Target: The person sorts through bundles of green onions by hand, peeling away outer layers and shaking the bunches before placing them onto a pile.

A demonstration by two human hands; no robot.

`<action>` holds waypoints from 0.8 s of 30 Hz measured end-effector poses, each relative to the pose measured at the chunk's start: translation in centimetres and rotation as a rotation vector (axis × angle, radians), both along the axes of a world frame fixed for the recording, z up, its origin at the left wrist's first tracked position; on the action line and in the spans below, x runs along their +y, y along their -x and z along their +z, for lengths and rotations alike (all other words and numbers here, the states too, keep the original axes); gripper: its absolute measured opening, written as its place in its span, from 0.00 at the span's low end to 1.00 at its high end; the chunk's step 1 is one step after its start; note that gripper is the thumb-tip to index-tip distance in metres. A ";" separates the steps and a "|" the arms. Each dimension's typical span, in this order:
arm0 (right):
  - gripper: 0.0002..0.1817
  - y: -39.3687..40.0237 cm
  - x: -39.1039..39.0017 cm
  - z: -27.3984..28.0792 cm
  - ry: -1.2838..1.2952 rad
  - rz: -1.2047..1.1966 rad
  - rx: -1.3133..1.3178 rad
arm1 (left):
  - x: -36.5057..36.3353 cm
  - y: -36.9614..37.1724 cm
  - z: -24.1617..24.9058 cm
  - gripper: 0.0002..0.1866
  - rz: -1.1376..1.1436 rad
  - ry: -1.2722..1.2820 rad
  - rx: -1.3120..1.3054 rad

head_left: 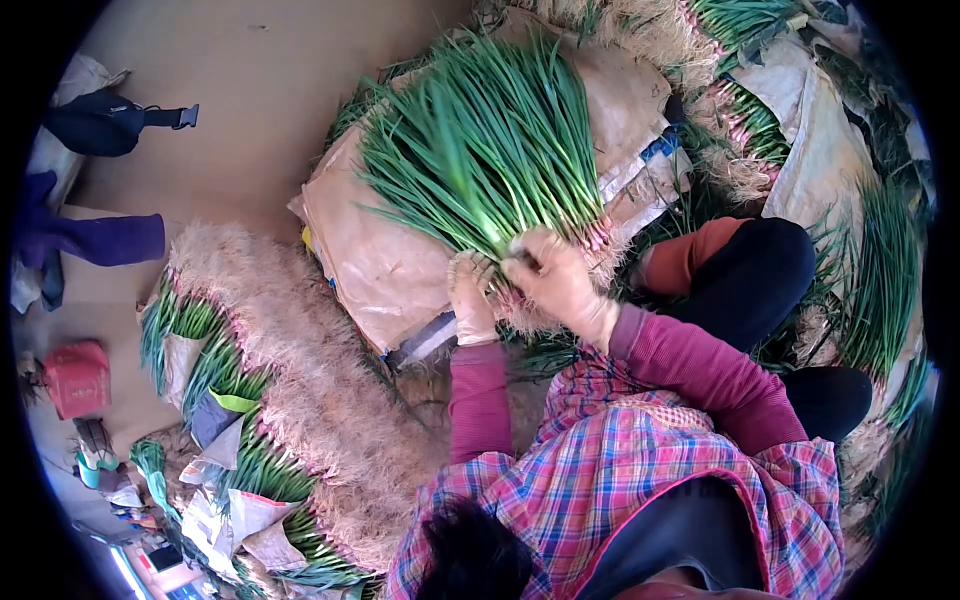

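A large fan of green onions (490, 130) lies on a brown sheet-covered stand (385, 270), leaves pointing away from me and pinkish root ends toward me. My left hand (472, 285), in a pale glove, closes around the lower stalks at the near left edge of the fan. Just to its right, my right hand (562, 278), gloved as well, has its fingers curled onto the stalks near their white ends. Blur runs along some leaves above my hands. The gloves partly hide the roots there.
Long rows of bundled green onions with shaggy roots (300, 360) lie at the left. More bundles (885, 280) and a pale sheet (820, 140) are at the right, beside my bent knee (770, 260). A black waist bag (100, 122) and a red container (77, 380) are farther left.
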State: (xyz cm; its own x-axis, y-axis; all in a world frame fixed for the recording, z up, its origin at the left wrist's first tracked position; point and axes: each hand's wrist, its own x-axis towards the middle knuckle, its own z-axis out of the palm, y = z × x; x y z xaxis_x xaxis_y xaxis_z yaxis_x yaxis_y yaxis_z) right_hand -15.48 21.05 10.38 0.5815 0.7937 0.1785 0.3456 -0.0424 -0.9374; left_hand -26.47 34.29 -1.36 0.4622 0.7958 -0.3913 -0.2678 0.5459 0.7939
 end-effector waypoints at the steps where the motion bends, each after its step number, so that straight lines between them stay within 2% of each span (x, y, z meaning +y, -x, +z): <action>1: 0.09 0.2 0.3 -1.3 -0.045 -0.024 -0.026 | 0.0 0.0 0.0 0.18 -0.018 -0.046 -0.011; 2: 0.09 0.8 0.7 -3.2 -0.052 -0.025 -0.024 | 0.1 0.0 0.1 0.18 -0.019 -0.054 -0.010; 4: 0.10 1.7 1.0 -5.8 0.349 0.055 -0.199 | -0.2 -0.6 1.2 0.21 0.063 0.005 -0.059; 6: 0.11 1.6 1.1 -6.4 0.379 0.091 -0.188 | 0.4 -0.6 -0.1 0.23 0.077 0.029 -0.073; 8: 0.12 1.9 1.4 -7.3 0.405 0.021 -0.343 | 1.4 -0.7 -4.6 0.24 0.040 -0.628 0.536; 10: 0.14 1.6 1.3 -6.0 0.466 0.067 -0.394 | 0.8 -1.8 -3.4 0.25 0.037 -0.583 0.594; 12: 0.13 1.4 0.8 -5.6 0.452 0.111 -0.429 | 0.5 -2.5 -2.5 0.23 0.021 -0.695 0.691; 13: 0.10 0.9 0.0 -5.1 0.341 0.114 -0.496 | 0.2 -3.0 -2.2 0.21 0.054 -0.942 0.926; 16: 0.08 -0.5 -0.8 -4.4 0.191 -0.024 -0.398 | -0.1 -3.1 -1.3 0.20 -0.014 -0.970 1.066; 18: 0.08 -0.9 -1.1 -4.2 0.255 -0.013 -0.387 | 0.3 -3.0 -1.8 0.20 -0.044 -0.972 1.085; 20: 0.07 -2.4 -1.5 -4.4 0.229 -0.075 -0.225 | 1.3 -2.7 -4.2 0.20 -0.024 -0.873 0.912; 21: 0.08 -2.9 -1.7 -4.2 0.287 -0.079 -0.186 | 1.7 -2.5 -4.8 0.19 -0.040 -0.744 0.859; 22: 0.08 -3.6 -2.7 -3.7 0.289 -0.116 -0.181 | -0.6 -3.2 0.0 0.17 0.011 -0.507 0.751; 24: 0.09 -4.2 -3.7 -2.7 0.238 -0.045 -0.102 | -0.3 -2.7 -1.9 0.15 0.043 -0.493 0.557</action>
State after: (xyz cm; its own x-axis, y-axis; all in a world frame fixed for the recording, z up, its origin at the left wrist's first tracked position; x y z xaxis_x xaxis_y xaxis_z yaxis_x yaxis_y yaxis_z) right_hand -11.30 17.36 7.67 0.6062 0.7938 0.0492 0.4303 -0.2752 -0.8597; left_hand -23.77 34.01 -3.29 0.2644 0.9524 -0.1520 0.2333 0.0897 0.9683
